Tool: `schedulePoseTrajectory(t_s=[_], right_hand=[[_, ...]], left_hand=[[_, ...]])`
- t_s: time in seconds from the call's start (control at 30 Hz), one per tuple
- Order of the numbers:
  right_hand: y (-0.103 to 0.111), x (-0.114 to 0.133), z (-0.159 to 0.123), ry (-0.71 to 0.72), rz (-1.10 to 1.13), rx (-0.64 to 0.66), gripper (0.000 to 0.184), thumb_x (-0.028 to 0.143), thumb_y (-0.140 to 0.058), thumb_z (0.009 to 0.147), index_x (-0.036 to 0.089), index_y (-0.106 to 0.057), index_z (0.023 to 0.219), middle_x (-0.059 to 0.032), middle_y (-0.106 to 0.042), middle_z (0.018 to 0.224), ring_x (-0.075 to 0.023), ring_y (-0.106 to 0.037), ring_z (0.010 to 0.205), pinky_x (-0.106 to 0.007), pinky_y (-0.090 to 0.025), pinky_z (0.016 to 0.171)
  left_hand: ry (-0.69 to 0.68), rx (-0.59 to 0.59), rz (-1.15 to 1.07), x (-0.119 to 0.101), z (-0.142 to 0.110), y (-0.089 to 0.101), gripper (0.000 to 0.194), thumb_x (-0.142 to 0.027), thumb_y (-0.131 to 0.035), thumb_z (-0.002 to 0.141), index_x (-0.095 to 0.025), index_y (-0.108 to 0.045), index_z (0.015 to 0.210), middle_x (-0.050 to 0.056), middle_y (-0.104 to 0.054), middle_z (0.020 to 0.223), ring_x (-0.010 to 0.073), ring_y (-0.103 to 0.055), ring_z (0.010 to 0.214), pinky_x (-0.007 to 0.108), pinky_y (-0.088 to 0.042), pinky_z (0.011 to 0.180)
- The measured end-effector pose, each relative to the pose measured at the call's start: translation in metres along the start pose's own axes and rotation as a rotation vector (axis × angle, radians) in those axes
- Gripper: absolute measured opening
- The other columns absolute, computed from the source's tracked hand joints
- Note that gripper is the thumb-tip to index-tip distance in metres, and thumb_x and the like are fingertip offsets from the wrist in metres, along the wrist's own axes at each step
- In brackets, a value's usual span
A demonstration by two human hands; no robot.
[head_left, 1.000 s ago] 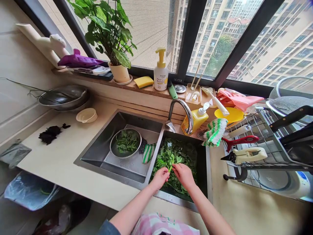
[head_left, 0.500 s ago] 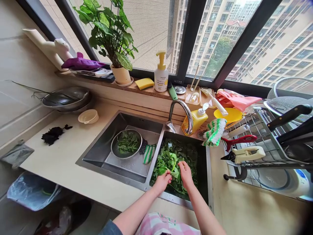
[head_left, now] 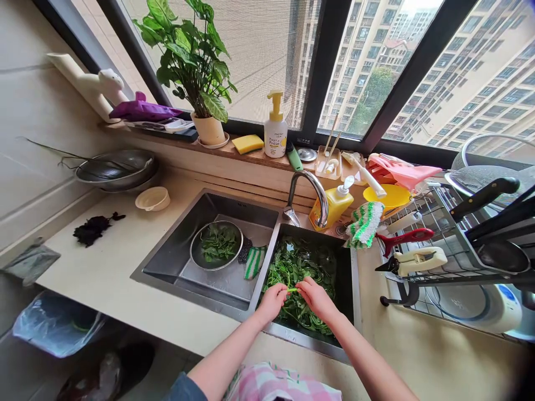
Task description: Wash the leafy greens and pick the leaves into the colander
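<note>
My left hand (head_left: 272, 301) and my right hand (head_left: 313, 296) are closed, pinching a short light-green vegetable stem (head_left: 292, 289) from its two ends. Both hover over the right sink basin (head_left: 355, 301), low near its front side. Beneath them, leafy greens (head_left: 301, 267) float in dark water and fill much of that basin. In the left basin (head_left: 167, 274) a round metal bowl (head_left: 191, 253) holds more picked leaves (head_left: 218, 243). A green-and-white striped scrub pad (head_left: 254, 263) lies just right of the bowl, by a dark scourer (head_left: 244, 250).
A curved faucet (head_left: 311, 181) rises behind the basins beside a yellow soap bottle (head_left: 334, 203). To the right stands a wire rack (head_left: 418, 273) with knives and red-handled peeler. A pan (head_left: 115, 170), cream bowl (head_left: 152, 199) and dark clump (head_left: 96, 228) sit on the left counter.
The large leaf between my hands is gone from view, and a thin stem now stretches between them. My right hand has shifted slightly down and tilted, the left a little downward-left.
</note>
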State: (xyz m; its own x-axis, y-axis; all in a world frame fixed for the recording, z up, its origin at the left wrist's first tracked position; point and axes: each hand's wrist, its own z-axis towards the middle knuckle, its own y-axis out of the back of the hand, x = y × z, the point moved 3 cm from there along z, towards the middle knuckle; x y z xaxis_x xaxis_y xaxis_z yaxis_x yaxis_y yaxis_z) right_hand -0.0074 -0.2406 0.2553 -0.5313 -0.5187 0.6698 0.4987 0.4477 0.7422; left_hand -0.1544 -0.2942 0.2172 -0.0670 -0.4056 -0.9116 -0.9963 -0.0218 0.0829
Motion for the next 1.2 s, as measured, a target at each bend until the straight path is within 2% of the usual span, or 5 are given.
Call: schedulePoseTrajectory(t_s=[0.27,0.5,0.73,0.87,1.2], right_hand=[[-0.035,-0.013,0.001,-0.209,0.091,-0.194,0.021,0.02,-0.037,0.079,0.019,-0.053,0.066,-0.0006,-0.051,0.065,-0.0129,-0.048,0.06,-0.023,-0.037,0.057],[-0.067,-0.051,-0.007,-0.617,0.621,-0.462,0.03,0.039,-0.036,0.077,0.017,-0.056,0.071,-0.0032,-0.061,0.067,-0.0152,-0.054,0.058,-0.024,-0.041,0.052],[-0.022,-0.086,-0.028,-0.55,0.54,-0.549,0.038,0.047,-0.034,0.08,0.018,-0.056,0.068,-0.002,-0.059,0.064,-0.0149,-0.053,0.056,-0.024,-0.041,0.051],[-0.004,-0.06,-0.022,-0.402,0.451,-0.431,0.032,0.046,-0.044,0.08,0.018,-0.059,0.076,-0.0026,-0.061,0.071,-0.0167,-0.056,0.067,-0.026,-0.044,0.061],[-0.033,0.001,-0.008,-0.244,0.06,-0.27,0.026,0.03,-0.04,0.082,0.021,-0.055,0.063,0.0023,-0.052,0.057,-0.0112,-0.043,0.051,-0.021,-0.03,0.049]], left_hand=[[0.045,-0.039,0.058,0.02,0.007,-0.01,0.017,-0.029,-0.043,0.076,-0.016,-0.054,0.073,-0.002,-0.05,0.058,0.0108,-0.042,0.05,0.023,-0.031,0.051],[0.057,-0.054,0.006,0.024,0.003,-0.01,0.017,-0.031,-0.048,0.074,-0.016,-0.054,0.07,-0.003,-0.048,0.056,0.0099,-0.04,0.049,0.022,-0.031,0.05],[0.142,-0.004,-0.182,0.01,0.002,0.006,0.032,-0.044,-0.053,0.071,-0.013,-0.054,0.081,-0.005,-0.047,0.058,0.0052,-0.036,0.045,0.019,-0.024,0.046],[0.163,0.039,-0.195,0.004,0.003,0.002,0.037,-0.049,-0.05,0.072,-0.014,-0.051,0.084,-0.006,-0.046,0.057,0.0039,-0.035,0.042,0.019,-0.02,0.043],[0.093,0.095,-0.135,0.003,-0.002,-0.013,0.031,-0.047,-0.048,0.074,-0.017,-0.043,0.072,-0.005,-0.047,0.055,0.0047,-0.038,0.041,0.019,-0.024,0.043]])
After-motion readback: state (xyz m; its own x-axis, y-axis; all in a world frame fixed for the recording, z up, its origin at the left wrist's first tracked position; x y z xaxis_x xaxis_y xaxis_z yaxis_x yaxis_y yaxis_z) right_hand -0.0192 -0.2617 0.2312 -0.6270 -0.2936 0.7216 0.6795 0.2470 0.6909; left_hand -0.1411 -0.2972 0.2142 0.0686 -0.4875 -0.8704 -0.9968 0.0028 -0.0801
